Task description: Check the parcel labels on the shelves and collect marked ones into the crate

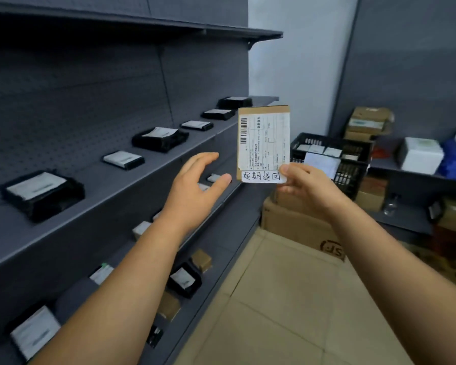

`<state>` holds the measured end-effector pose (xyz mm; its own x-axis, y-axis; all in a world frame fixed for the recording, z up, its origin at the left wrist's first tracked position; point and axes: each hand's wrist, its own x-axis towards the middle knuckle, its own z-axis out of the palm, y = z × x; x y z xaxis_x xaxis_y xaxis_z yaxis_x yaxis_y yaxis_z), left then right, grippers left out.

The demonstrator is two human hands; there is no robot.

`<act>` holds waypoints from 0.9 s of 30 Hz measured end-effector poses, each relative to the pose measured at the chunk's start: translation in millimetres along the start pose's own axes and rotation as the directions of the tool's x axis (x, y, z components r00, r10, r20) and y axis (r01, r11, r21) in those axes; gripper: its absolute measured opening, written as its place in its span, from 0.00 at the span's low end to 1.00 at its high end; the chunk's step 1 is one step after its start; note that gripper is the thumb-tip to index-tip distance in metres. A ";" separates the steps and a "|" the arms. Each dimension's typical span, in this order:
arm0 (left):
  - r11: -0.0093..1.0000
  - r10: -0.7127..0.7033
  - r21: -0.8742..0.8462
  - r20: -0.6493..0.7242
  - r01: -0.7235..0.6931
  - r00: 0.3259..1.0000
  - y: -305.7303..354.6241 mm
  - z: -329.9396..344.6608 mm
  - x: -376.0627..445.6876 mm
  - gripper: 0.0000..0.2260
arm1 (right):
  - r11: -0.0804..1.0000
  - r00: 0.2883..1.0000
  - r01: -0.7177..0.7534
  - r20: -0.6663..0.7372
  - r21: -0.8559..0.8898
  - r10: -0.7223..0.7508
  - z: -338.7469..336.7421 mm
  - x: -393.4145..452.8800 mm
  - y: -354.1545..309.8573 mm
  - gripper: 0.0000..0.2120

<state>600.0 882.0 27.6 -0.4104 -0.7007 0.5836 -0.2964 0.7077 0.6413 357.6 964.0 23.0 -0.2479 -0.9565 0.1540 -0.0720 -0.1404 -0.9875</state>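
Note:
My right hand [307,184] pinches the lower right corner of a small brown parcel [263,138], held upright in the air. Its white shipping label faces me, with a handwritten white slip along the bottom edge. My left hand [195,180] hovers open just left of the parcel, fingers spread, touching nothing. Behind the parcel stands a black plastic crate [353,169] with several parcels inside. Several black-wrapped parcels with white labels, one of them [41,192], lie in a row on the grey shelf [111,191] at left.
Lower shelves hold more small parcels, black and brown [184,280]. The crate sits on cardboard boxes [298,222] on the tiled floor. A second grey shelf unit at right carries white [420,154], blue and brown boxes. The top shelf overhangs at upper left.

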 end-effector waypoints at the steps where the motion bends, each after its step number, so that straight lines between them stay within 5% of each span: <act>1: 1.000 0.008 -0.011 0.008 -0.008 1.000 -1.4 7.2 10.9 0.20 | 1.000 1.000 0.004 -0.017 0.003 -0.004 -9.3 4.9 0.5 0.18; 5: 0.996 0.073 -0.050 0.055 -0.070 0.996 -17.8 31.8 49.9 0.19 | 1.000 0.998 -0.005 -0.064 -0.016 0.004 -35.4 32.8 12.1 0.17; 17: 0.966 0.201 -0.205 0.222 -0.156 0.954 -116.6 114.5 200.2 0.23 | 0.997 0.945 -0.076 -0.320 0.001 0.072 -75.9 147.3 59.2 0.39; 22: 0.954 0.248 -0.243 0.312 -0.175 0.917 -128.7 178.0 251.7 0.21 | 0.989 0.902 -0.147 -0.410 0.000 0.134 -111.1 170.1 71.0 0.25; 27: 0.942 0.274 -0.287 0.356 -0.175 0.893 -126.2 255.2 300.4 0.22 | 0.990 0.877 -0.138 -0.466 -0.022 0.112 -173.4 201.6 83.7 0.25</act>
<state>294.1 605.2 -5.1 -0.7552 -0.3997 0.5196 0.0401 0.7630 0.6452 134.1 803.8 -22.7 -0.6762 -0.7356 0.0401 -0.0581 -0.0009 -0.9983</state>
